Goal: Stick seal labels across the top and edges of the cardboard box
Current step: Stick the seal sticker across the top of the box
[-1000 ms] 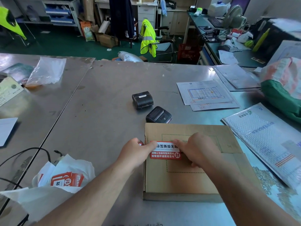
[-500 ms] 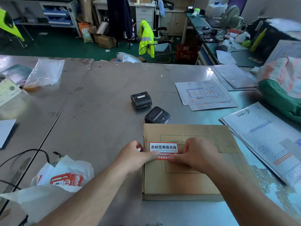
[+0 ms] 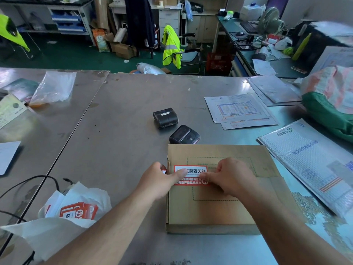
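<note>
Two hands (image 3: 193, 178) press a red-and-white seal label (image 3: 191, 175) onto the flat cardboard box (image 3: 215, 211).

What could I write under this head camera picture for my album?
Two hands, left and right, press a red sticker onto a cardboard box on a metal table.

Steel desk (image 3: 118, 131) carries cardboard box (image 3: 215, 211), two black printers (image 3: 165, 118) (image 3: 184, 135), paper sheets (image 3: 238, 109), bubble mailer (image 3: 309, 161), label bag (image 3: 76, 209).
</note>
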Demonstrator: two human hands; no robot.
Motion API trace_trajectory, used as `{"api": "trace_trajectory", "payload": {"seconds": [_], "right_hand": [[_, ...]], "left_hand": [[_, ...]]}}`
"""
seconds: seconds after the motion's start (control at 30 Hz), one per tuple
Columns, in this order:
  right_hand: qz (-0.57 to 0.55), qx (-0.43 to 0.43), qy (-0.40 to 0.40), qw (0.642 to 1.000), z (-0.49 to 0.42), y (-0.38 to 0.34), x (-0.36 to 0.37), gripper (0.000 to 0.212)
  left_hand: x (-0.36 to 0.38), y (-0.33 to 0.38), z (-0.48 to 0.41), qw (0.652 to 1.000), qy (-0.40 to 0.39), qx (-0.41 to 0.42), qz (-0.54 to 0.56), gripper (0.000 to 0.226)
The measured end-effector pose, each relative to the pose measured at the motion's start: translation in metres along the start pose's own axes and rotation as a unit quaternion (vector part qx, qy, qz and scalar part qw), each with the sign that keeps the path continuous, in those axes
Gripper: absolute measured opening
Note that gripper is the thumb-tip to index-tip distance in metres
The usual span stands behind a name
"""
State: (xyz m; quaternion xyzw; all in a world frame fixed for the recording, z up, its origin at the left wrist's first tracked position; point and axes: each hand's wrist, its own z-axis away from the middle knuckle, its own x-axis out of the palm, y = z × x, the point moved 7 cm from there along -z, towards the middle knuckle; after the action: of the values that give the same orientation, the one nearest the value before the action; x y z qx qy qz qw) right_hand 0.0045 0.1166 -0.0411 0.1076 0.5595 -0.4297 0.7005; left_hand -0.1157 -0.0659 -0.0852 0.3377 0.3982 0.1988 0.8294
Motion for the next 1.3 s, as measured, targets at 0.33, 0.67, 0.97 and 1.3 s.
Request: {"api": "trace_trajectory", "payload": {"seconds": [0.33,0.67,0.97,1.3], "right_hand": [[0.010,-0.003,-0.007,1.000,0.006,0.001,-0.001,0.049],[-0.052,0.039,0.005,0.998,0.001,0.002,-0.002,0.052],[0.003,-0.025,0.020,0.999,0.019,-0.002,-0.006,0.044],[-0.097,-0.051,0.061,0.992,0.061,0.030,-0.013,0.039]], "left_hand": [[-0.004,-0.012,0.010,0.999,-0.031,0.020,0.015,0.050],[-0.002,-0.002,-0.001,0.998,0.036,-0.017,0.044,0.059],[-0.006,-0.008,0.015,1.000,-0.008,0.004,-0.002,0.054],[-0.016,-0.009,0.060,0.985,0.129,0.068,0.095,0.044]]}}
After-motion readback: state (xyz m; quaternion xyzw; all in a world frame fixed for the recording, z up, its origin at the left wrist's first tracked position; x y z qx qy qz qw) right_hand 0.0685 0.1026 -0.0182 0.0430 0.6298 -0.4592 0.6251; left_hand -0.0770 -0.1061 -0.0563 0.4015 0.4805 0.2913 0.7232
